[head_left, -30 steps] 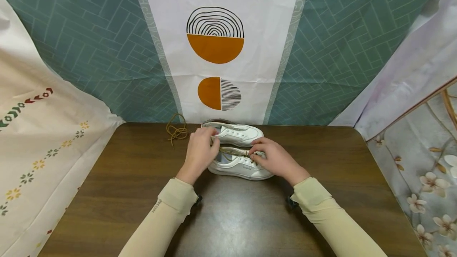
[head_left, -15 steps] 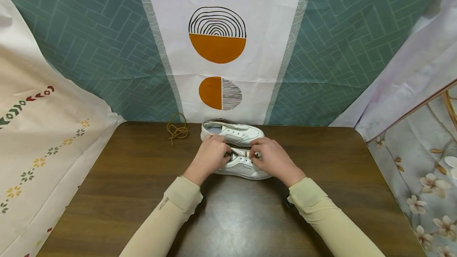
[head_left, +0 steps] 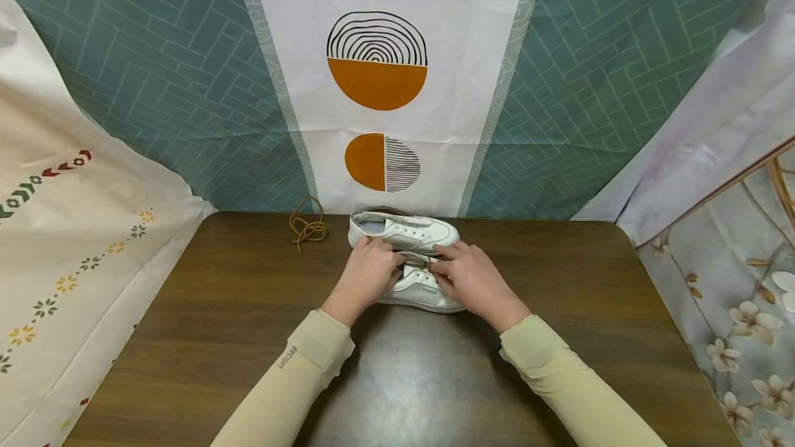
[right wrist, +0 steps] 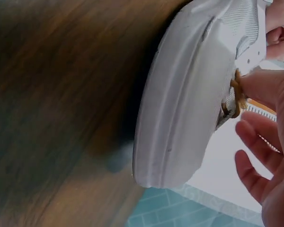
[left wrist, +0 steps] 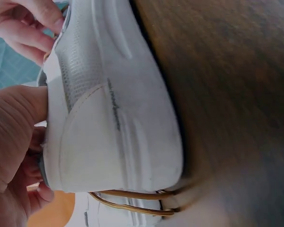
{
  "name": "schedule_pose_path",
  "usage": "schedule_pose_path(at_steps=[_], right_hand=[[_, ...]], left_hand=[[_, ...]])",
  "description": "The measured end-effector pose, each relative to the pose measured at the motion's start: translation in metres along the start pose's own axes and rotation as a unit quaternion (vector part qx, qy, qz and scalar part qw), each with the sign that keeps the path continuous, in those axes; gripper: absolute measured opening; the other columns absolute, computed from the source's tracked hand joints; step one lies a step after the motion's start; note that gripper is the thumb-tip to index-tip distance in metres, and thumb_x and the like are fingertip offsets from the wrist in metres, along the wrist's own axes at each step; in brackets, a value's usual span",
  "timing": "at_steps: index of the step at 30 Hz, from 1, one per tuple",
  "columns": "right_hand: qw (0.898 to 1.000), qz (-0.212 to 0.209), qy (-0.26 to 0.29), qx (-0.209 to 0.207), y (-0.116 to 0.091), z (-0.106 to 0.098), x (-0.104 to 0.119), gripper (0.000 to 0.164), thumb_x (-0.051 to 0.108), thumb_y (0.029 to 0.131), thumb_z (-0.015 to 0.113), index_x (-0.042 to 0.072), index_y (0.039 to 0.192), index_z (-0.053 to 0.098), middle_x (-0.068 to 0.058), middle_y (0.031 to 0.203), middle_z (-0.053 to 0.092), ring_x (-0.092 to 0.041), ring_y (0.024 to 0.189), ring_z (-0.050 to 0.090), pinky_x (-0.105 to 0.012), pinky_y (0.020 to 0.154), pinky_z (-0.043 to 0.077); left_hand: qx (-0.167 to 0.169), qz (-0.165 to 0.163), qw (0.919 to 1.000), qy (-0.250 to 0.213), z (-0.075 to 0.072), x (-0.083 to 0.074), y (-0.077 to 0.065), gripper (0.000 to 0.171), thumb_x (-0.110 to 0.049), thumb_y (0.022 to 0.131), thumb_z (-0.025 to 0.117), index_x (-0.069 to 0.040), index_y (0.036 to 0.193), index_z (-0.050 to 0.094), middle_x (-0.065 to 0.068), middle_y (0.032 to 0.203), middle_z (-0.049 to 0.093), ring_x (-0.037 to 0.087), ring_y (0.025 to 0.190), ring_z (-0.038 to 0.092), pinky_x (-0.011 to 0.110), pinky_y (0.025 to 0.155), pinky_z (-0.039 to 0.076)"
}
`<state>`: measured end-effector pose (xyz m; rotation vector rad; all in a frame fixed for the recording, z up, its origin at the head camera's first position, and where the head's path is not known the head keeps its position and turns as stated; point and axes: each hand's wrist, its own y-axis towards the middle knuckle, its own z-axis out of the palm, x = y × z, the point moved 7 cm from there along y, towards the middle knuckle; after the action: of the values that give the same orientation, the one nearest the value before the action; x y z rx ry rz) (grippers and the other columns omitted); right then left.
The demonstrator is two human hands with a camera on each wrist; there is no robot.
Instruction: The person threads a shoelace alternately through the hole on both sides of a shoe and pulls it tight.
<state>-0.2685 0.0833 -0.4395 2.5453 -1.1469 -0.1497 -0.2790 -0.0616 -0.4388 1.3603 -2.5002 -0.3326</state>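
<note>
Two white lace-up sneakers lie side by side on the brown table, toes to the right. My left hand [head_left: 365,272] holds the near sneaker [head_left: 417,295] at its opening; in the left wrist view the thumb lies along the collar and the fingers curl over behind it. At the front eyelets, my right hand [head_left: 475,280] pinches a brown shoelace [right wrist: 236,97] between thumb and index finger, its other fingers loosely bent. Behind the heel, strands of brown lace [left wrist: 128,194] show. The far sneaker [head_left: 430,232] has bare eyelets. Most of the lace is hidden by the hands.
A second brown lace [head_left: 308,230] lies loosely looped at the table's back edge, left of the sneakers. Right behind that edge hangs a green and white patterned cloth [head_left: 397,116]. The wooden table [head_left: 236,295] extends to both sides and in front.
My left hand has moved right and forward, from the heel end to the middle of the near sneaker's opening. My right hand stays at the front eyelets, its fingers shifting slightly.
</note>
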Motion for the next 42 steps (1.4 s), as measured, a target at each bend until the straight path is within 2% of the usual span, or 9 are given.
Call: schedule_pose_path(at_steps=[3, 6, 11, 16, 20, 25, 31, 37, 42], right_hand=[[1.000, 0.001, -0.015, -0.019, 0.001, -0.002, -0.001, 0.016, 0.025, 0.083, 0.068, 0.026, 0.098, 0.073, -0.005, 0.123, 0.063, -0.023, 0.108, 0.057, -0.042, 0.080, 0.048], [1.000, 0.009, -0.012, -0.009, 0.002, 0.000, -0.001, 0.016, 0.024, 0.084, 0.066, 0.024, 0.099, 0.072, -0.004, 0.117, 0.066, -0.023, 0.104, 0.059, -0.042, 0.079, 0.048], [1.000, 0.012, 0.006, -0.004, 0.003, 0.005, -0.003, 0.017, 0.022, 0.085, 0.065, 0.019, 0.100, 0.072, 0.002, 0.105, 0.069, -0.021, 0.099, 0.062, -0.040, 0.081, 0.048], [0.998, 0.028, 0.017, -0.048, 0.002, 0.003, -0.008, 0.019, 0.026, 0.083, 0.070, 0.022, 0.101, 0.073, 0.005, 0.101, 0.070, -0.017, 0.090, 0.064, -0.035, 0.075, 0.047], [0.996, 0.029, 0.008, -0.080, 0.003, 0.002, -0.008, 0.012, 0.028, 0.082, 0.071, 0.025, 0.093, 0.072, 0.009, 0.089, 0.070, -0.012, 0.078, 0.064, -0.032, 0.064, 0.043], [0.996, 0.011, 0.014, -0.089, 0.006, 0.003, -0.006, 0.003, 0.022, 0.084, 0.067, 0.021, 0.086, 0.069, 0.008, 0.080, 0.065, -0.010, 0.070, 0.061, -0.029, 0.062, 0.048], [0.996, -0.009, 0.027, -0.084, 0.002, 0.003, -0.008, 0.016, 0.022, 0.080, 0.074, 0.022, 0.096, 0.074, 0.007, 0.094, 0.069, -0.010, 0.082, 0.066, -0.029, 0.071, 0.052], [0.998, -0.006, 0.032, -0.057, 0.006, 0.005, -0.009, 0.012, 0.023, 0.080, 0.074, 0.025, 0.092, 0.074, 0.008, 0.092, 0.063, -0.009, 0.081, 0.060, -0.026, 0.070, 0.049], [0.998, 0.020, 0.054, -0.018, 0.008, 0.009, -0.012, 0.005, 0.022, 0.087, 0.062, 0.022, 0.091, 0.067, 0.009, 0.090, 0.058, -0.007, 0.076, 0.054, -0.025, 0.069, 0.047]], left_hand=[[0.012, -0.016, 0.9998, 0.008, 0.001, 0.001, 0.002, 0.009, -0.030, 0.075, 0.073, -0.023, 0.071, 0.069, -0.004, 0.069, 0.063, 0.019, 0.073, 0.059, 0.038, 0.070, 0.039], [0.019, -0.024, 0.9995, 0.002, 0.001, 0.001, 0.004, 0.011, -0.027, 0.076, 0.072, -0.024, 0.066, 0.067, -0.004, 0.068, 0.064, 0.018, 0.071, 0.060, 0.037, 0.070, 0.040], [-0.018, -0.015, 0.9951, -0.096, -0.009, 0.002, 0.005, 0.007, -0.025, 0.079, 0.073, -0.025, 0.073, 0.069, -0.009, 0.069, 0.062, 0.013, 0.070, 0.058, 0.035, 0.073, 0.044], [-0.051, 0.001, 0.9826, -0.179, -0.022, 0.004, 0.006, 0.003, -0.024, 0.080, 0.073, -0.025, 0.082, 0.071, -0.013, 0.073, 0.061, 0.007, 0.069, 0.053, 0.031, 0.066, 0.040], [-0.038, 0.016, 0.9811, -0.189, -0.022, 0.001, 0.007, 0.003, -0.025, 0.081, 0.072, -0.023, 0.083, 0.073, -0.012, 0.075, 0.063, 0.006, 0.070, 0.054, 0.028, 0.068, 0.042], [-0.019, 0.020, 0.9827, -0.183, -0.015, -0.001, 0.006, 0.005, -0.026, 0.083, 0.070, -0.023, 0.081, 0.073, -0.011, 0.074, 0.062, 0.007, 0.068, 0.054, 0.026, 0.066, 0.043], [-0.012, -0.003, 0.9828, -0.184, -0.013, 0.002, 0.005, 0.006, -0.023, 0.085, 0.068, -0.022, 0.079, 0.069, -0.011, 0.070, 0.056, 0.006, 0.066, 0.050, 0.025, 0.063, 0.042], [0.000, -0.014, 0.9744, -0.224, -0.013, 0.003, 0.006, 0.007, -0.023, 0.088, 0.065, -0.021, 0.087, 0.071, -0.011, 0.076, 0.060, 0.006, 0.071, 0.052, 0.025, 0.068, 0.043], [-0.004, -0.028, 0.9717, -0.235, -0.012, 0.004, 0.007, 0.007, -0.022, 0.087, 0.065, -0.021, 0.089, 0.072, -0.012, 0.079, 0.063, 0.005, 0.073, 0.054, 0.026, 0.070, 0.045]])
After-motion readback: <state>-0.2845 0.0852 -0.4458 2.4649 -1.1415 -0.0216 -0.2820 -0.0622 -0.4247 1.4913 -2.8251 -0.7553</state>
